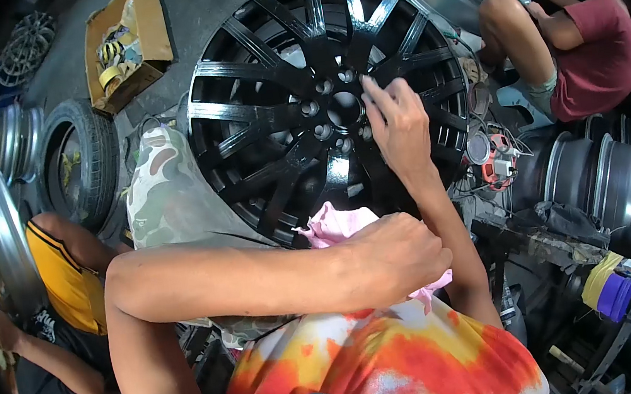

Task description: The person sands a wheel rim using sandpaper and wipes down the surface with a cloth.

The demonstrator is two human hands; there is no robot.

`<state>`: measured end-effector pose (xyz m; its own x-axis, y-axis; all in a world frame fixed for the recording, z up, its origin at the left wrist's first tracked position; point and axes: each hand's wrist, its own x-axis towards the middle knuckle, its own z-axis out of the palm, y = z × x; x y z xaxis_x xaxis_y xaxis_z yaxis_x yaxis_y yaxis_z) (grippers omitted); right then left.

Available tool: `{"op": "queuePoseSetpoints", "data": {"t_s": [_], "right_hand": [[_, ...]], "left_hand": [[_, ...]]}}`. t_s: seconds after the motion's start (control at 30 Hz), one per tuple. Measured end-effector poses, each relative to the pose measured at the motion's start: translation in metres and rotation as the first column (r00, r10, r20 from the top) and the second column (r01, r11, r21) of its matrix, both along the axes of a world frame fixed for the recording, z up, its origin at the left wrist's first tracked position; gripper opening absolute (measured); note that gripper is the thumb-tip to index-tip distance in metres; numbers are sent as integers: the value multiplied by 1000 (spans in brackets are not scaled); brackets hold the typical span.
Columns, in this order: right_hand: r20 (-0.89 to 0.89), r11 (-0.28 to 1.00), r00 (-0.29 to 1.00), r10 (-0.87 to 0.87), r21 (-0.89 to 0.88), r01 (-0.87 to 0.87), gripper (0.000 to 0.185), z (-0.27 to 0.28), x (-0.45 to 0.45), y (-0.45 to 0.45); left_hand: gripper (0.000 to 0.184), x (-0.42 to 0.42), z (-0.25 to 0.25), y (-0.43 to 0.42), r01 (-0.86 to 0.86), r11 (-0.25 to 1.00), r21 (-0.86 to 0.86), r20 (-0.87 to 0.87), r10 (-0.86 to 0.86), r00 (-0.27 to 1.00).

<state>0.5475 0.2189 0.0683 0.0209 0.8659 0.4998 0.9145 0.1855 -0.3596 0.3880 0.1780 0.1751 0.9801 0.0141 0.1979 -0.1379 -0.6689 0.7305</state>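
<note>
Black multi-spoke wheel rim (255, 114), face up, lower edge hidden behind pink cloth and forearm; its support cannot be made out. Pink cloth (334, 224), mostly concealed in the closed grip of left hand (404, 253). Right hand (400, 121), over the rim's hub; index finger and thumb narrowly parted, contact unclear. Dark shirt (52, 375) at left, white lettering illegible. Open cardboard box (148, 29), contents jumbled. Tire (98, 171). Purple-and-yellow tape rolls (615, 297). Two other people, partly cut off.
</note>
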Motion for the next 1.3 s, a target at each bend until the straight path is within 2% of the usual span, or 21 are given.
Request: {"op": "queuePoseSetpoints", "data": {"t_s": [0.07, 0.17, 0.5, 0.53, 0.67, 0.87, 0.93, 1.13, 1.2, 1.27, 1.3], "right_hand": [[43, 1000, 999, -23, -2, 23, 31, -8, 1, 9], [51, 994, 994, 101, -34, -99, 31, -9, -9, 3], [150, 997, 985, 81, -12, -80, 33, -14, 4, 10], [159, 999, 987, 36, -31, -31, 34, -9, 7, 11], [181, 988, 971, 155, -34, -151, 38, -11, -5, 9], [123, 994, 987, 107, 3, -108, 41, -11, -8, 20], [152, 986, 977, 151, 44, -160, 37, -11, -17, 26], [194, 982, 963, 188, -67, -178, 39, -13, -9, 12], [204, 984, 963, 174, 4, -179, 38, -13, -13, 24], [195, 987, 968, 158, 10, -163, 38, -14, -18, 26], [167, 985, 972, 164, 22, -170, 41, -17, -19, 24]], "left_hand": [[29, 0, -1, 0, -6, 1000, -6, 33, 6, 999], [28, 1, 1, 3, -6, 1000, -4, -11, 6, 1000], [33, 2, -11, 8, -49, 999, -21, 17, 49, 999], [34, 2, -12, 9, -56, 998, 5, 5, 56, 998], [35, -1, -14, 10, -82, 996, 36, 17, 81, 997], [35, -2, -16, 10, -84, 995, 46, 13, 84, 996], [36, -1, -18, 9, -83, 995, 47, 21, 82, 996], [35, -7, -14, 13, -106, 991, 76, 21, 104, 994], [34, -7, -14, 10, -87, 992, 88, -10, 88, 996], [34, -9, -19, 9, -112, 993, 35, 93, 109, 990], [34, -10, -20, 10, -114, 993, 41, 93, 110, 990]]}}
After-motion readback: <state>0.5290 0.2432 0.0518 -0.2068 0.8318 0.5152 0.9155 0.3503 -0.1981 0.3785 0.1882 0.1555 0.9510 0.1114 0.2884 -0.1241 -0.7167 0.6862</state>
